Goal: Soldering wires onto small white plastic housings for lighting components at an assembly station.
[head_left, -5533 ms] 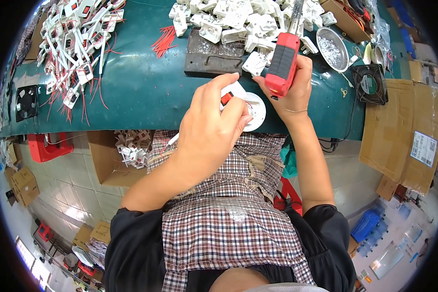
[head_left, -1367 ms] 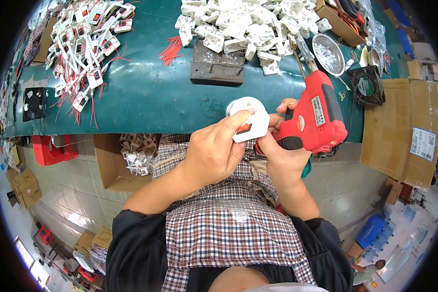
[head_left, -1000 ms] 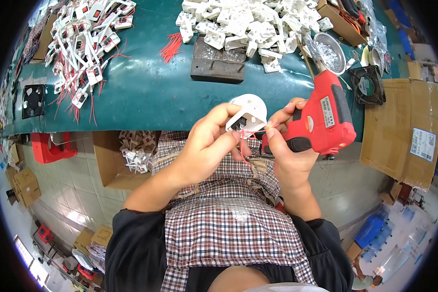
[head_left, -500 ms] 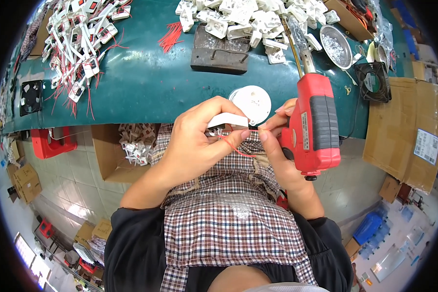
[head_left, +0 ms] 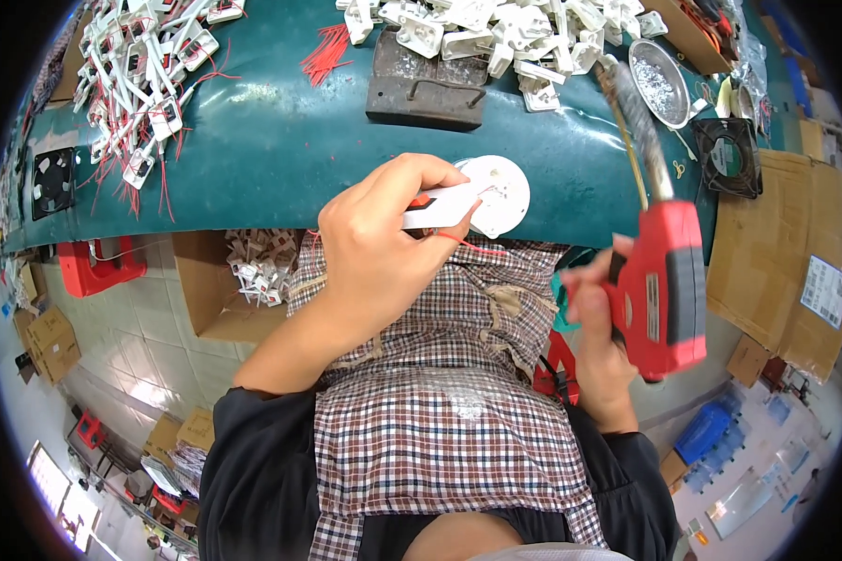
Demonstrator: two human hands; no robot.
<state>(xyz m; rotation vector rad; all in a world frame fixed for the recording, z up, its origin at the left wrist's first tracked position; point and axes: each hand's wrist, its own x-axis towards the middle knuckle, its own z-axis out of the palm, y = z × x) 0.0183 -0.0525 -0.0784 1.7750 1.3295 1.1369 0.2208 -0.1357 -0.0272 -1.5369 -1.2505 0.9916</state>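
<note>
My left hand is closed around a white plastic switch housing with a bit of red on it, above the table's near edge. A thin red wire sticks out beneath the fingers toward the right. Just behind the housing lies a round white disc-shaped part, partly covered by it. On the right, my right hand grips a red and black soldering gun, its metal tip pointing up and away over the table. This hand is somewhat blurred, and the gun is apart from the housing.
White housings are heaped at the back, behind a dark metal block with a handle. Wired switch parts pile up at the left, near loose red wires. A metal dish and small fan stand right.
My right hand has moved right with the soldering gun, its fingers leaving the red wire. My left hand has turned the housing, so its red part shows.
</note>
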